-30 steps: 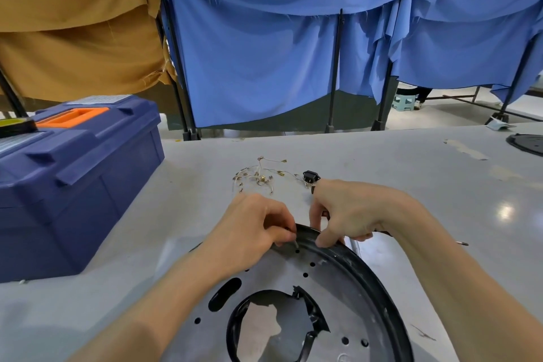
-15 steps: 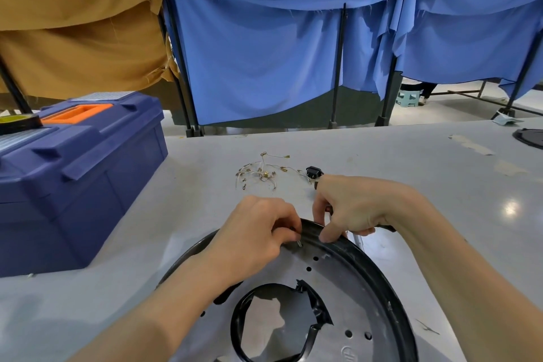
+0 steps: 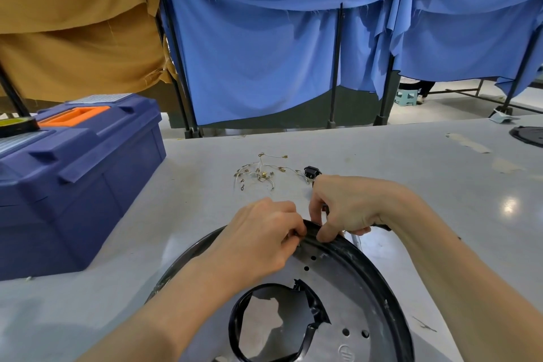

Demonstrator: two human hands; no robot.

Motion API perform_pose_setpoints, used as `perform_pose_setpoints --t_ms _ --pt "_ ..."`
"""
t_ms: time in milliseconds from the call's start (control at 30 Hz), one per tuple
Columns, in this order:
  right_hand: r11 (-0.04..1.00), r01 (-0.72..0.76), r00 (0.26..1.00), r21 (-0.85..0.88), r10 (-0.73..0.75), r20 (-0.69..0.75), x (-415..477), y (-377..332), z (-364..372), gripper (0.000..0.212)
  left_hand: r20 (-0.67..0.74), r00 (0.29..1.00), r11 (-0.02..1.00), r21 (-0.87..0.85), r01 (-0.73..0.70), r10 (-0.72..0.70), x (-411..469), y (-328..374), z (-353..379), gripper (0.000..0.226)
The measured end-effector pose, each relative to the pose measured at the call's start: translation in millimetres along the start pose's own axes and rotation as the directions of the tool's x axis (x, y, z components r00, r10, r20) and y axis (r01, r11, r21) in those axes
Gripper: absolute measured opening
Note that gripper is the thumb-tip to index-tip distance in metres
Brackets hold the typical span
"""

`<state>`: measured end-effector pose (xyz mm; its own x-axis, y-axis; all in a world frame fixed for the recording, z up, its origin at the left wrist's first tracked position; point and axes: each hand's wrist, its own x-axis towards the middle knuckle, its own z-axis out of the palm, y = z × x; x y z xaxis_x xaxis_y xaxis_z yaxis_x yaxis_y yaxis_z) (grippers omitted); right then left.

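The person has a round metal plate [image 3: 338,282] lying on the grey table [image 3: 411,173], right in front of them, with a black rim [image 3: 382,288] and a big hole in the middle. Both hands are bunched together at the far side of the rim. The left hand [image 3: 261,238] is curled up and pinching the rim's inner edge. The right hand [image 3: 349,206] is curled over the rim just beside it, thumb pressed down on it. A dark handle [image 3: 382,226] pokes out from under that palm; can't tell what it is. Just past the hands there's a tangle of wires [image 3: 258,173] and a small black switch [image 3: 311,171]. A blue toolbox [image 3: 79,185] sits on the left.
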<state>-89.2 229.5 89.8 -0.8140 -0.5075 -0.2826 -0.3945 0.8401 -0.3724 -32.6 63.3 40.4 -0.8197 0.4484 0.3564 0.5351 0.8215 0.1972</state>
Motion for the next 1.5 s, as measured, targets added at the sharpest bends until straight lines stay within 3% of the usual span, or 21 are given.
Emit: perform_pose_setpoints --t_ms 433,633,733,900,1067,1167,1267,1367,1433,1500 --pt "1.0 0.0 1.0 0.0 0.0 0.0 1.7 0.7 0.8 0.022 -0.071 0.997 0.994 -0.113 -0.007 -0.001 0.3 0.1 1.0 0.02" --pt "1.0 -0.006 1.0 0.0 0.006 0.001 2.6 0.2 0.3 0.024 -0.126 0.991 0.984 -0.179 0.026 -0.049 0.6 -3.0 3.2 0.003" --pt "1.0 -0.007 1.0 0.0 0.007 0.0 2.6 0.2 0.4 0.024 -0.102 0.994 0.982 -0.187 0.027 -0.047 2.5 -5.2 3.6 0.007" --pt "1.0 -0.007 1.0 0.004 0.007 -0.007 2.1 1.0 0.7 0.021 0.039 0.999 0.999 -0.046 0.017 -0.015 1.6 -4.0 5.9 0.016" --pt "1.0 -0.006 1.0 0.013 0.006 -0.001 2.1 1.8 -0.1 0.02 0.078 0.996 0.997 -0.069 0.042 -0.036 1.9 -7.6 5.3 0.011" --pt "1.0 -0.004 1.0 0.023 0.004 -0.001 2.3 2.5 -0.4 0.019 0.008 0.996 0.983 -0.163 0.084 -0.084 4.5 -11.4 -1.0 0.005" --pt "0.999 -0.001 1.0 0.033 0.001 0.008 1.9 2.6 0.0 0.019 -0.064 0.99 0.978 -0.178 0.113 -0.126 4.9 -12.9 -3.2 0.009" --pt "1.0 0.01 1.0 0.026 -0.011 0.01 2.0 2.6 1.1 0.023 -0.08 0.986 0.986 -0.082 0.142 -0.149 6.2 -12.7 -0.7 0.021" --pt "1.0 0.016 1.0 0.018 -0.016 0.012 1.7 2.7 2.1 0.028 -0.042 0.979 0.98 0.015 0.198 -0.197 7.5 -16.1 1.6 0.039" --pt "1.0 0.016 1.0 0.023 -0.016 0.016 1.9 3.1 2.6 0.029 0.078 0.948 0.95 0.082 0.301 -0.308 8.5 -20.5 1.5 0.045"
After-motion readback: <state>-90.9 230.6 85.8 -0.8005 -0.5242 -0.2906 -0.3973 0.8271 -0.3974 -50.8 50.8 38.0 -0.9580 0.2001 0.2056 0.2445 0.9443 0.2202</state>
